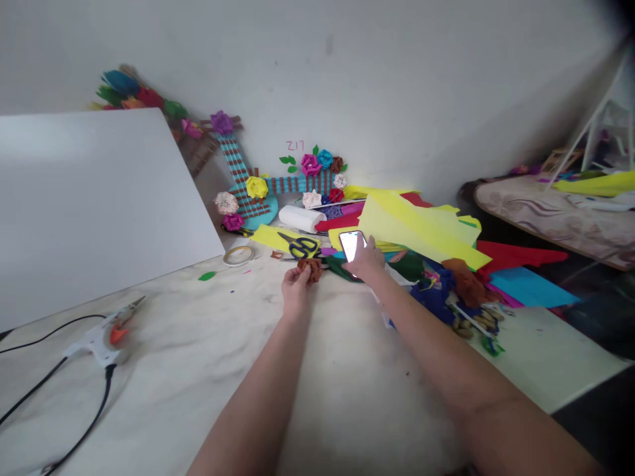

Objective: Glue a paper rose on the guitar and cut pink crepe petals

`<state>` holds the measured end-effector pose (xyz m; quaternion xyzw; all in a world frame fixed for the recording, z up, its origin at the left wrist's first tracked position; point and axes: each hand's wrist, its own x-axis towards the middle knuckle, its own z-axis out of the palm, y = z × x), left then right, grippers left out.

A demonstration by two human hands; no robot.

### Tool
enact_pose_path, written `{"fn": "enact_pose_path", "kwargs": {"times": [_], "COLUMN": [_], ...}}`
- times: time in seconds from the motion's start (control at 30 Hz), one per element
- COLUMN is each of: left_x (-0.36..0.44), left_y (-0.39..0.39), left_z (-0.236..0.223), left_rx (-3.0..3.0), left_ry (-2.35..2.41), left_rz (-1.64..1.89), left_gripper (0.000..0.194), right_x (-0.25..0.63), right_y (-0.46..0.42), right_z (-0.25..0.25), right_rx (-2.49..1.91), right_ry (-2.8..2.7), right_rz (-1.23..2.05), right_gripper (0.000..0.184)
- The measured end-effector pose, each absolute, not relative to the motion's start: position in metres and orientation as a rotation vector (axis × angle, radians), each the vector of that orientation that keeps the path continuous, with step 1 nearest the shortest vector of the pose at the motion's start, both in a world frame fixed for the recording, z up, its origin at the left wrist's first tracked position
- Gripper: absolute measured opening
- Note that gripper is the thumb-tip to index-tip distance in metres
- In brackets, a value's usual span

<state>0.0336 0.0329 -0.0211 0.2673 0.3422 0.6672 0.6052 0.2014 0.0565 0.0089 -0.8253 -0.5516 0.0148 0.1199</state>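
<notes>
My left hand (296, 288) is closed, its fingertips pinching a brown paper flower (311, 270) just above the table. My right hand (368, 262) reaches forward to a smartphone (350, 244) with a lit white screen. Its thumb lies across the phone's lower part and its fingers are at the right edge, covering some of the screen. Black-handled scissors (301, 247) rest on a yellow paper strip (262, 235) beyond my left hand. Dark green paper (342, 268) lies under and beside the phone.
A white board (99, 211) stands at the left. Before it lies a glue gun (102, 340) with black cords. A tape roll (238, 256), a green paper leaf (207, 276) and a flower-decorated turquoise frame (297, 185) are further back. Coloured paper sheets (421, 228) pile up at the right.
</notes>
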Motion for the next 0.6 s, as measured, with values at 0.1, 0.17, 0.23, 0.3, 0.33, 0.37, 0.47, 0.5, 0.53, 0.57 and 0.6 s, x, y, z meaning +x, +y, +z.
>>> {"fn": "enact_pose_path", "kwargs": {"times": [0.1,0.17,0.23,0.3,0.33,0.37,0.47,0.5,0.53,0.57,0.6], "left_x": [0.034,0.034,0.034,0.034,0.034,0.034,0.034,0.034,0.034,0.034,0.034], "left_y": [0.033,0.034,0.034,0.033,0.033,0.032,0.031,0.031,0.031,0.030,0.030], "left_z": [-0.021,-0.020,-0.020,-0.020,-0.019,-0.019,-0.018,-0.018,-0.017,-0.017,-0.017], "left_rx": [0.613,0.606,0.604,0.610,0.615,0.621,0.641,0.647,0.650,0.651,0.647], "left_ry": [0.777,0.778,0.784,0.786,0.785,0.784,0.777,0.778,0.781,0.784,0.788], "left_rz": [1.527,1.524,1.523,1.519,1.517,1.514,1.505,1.502,1.499,1.496,1.493], "left_gripper": [0.042,0.043,0.043,0.043,0.042,0.042,0.040,0.040,0.040,0.040,0.040], "right_x": [0.203,0.204,0.205,0.206,0.206,0.205,0.204,0.204,0.203,0.203,0.203], "right_y": [0.057,0.058,0.059,0.059,0.058,0.058,0.055,0.055,0.055,0.055,0.056], "right_z": [0.012,0.012,0.013,0.013,0.013,0.014,0.018,0.020,0.022,0.024,0.026], "right_rx": [-2.406,-2.404,-2.398,-2.391,-2.385,-2.377,-2.336,-2.318,-2.299,-2.282,-2.268], "right_ry": [-1.604,-1.595,-1.592,-1.598,-1.604,-1.609,-1.609,-1.600,-1.590,-1.577,-1.563], "right_rz": [0.050,0.070,0.080,0.068,0.059,0.052,0.052,0.057,0.065,0.075,0.085], "right_gripper": [0.099,0.099,0.098,0.097,0.097,0.097,0.098,0.099,0.099,0.100,0.100]}}
